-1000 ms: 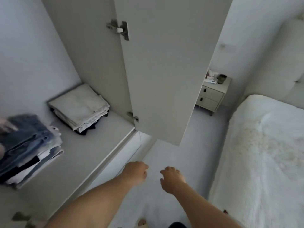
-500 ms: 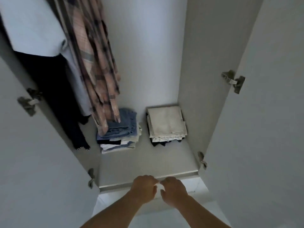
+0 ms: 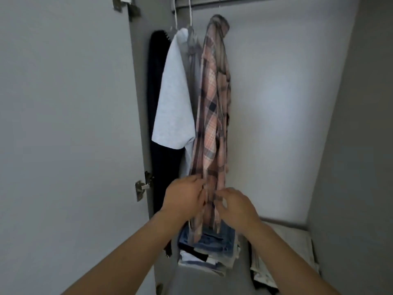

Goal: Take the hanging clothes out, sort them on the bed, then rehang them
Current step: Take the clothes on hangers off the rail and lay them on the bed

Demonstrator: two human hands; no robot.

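Note:
A pink plaid shirt [image 3: 213,107] hangs from the wardrobe rail [image 3: 234,0]. Left of it hang a grey garment [image 3: 193,60], a white T-shirt [image 3: 174,99] and a black garment [image 3: 158,128], on white hangers. Both my hands are at the plaid shirt's lower part. My left hand [image 3: 184,199] touches its left edge with fingers curled against the cloth. My right hand [image 3: 235,204] pinches the fabric's right side between thumb and fingers. The frame is somewhat blurred.
The open left wardrobe door [image 3: 63,124] with its hinge [image 3: 143,186] stands close on the left. On the wardrobe shelf below lie a folded pile of jeans [image 3: 212,250] and a pale folded pile [image 3: 285,256] at the right. The right wardrobe wall [image 3: 350,145] bounds the space.
My view has swung from the bed side up into the wardrobe. Both hands have risen from below the shelf edge to the plaid shirt's lower part and taken hold of it.

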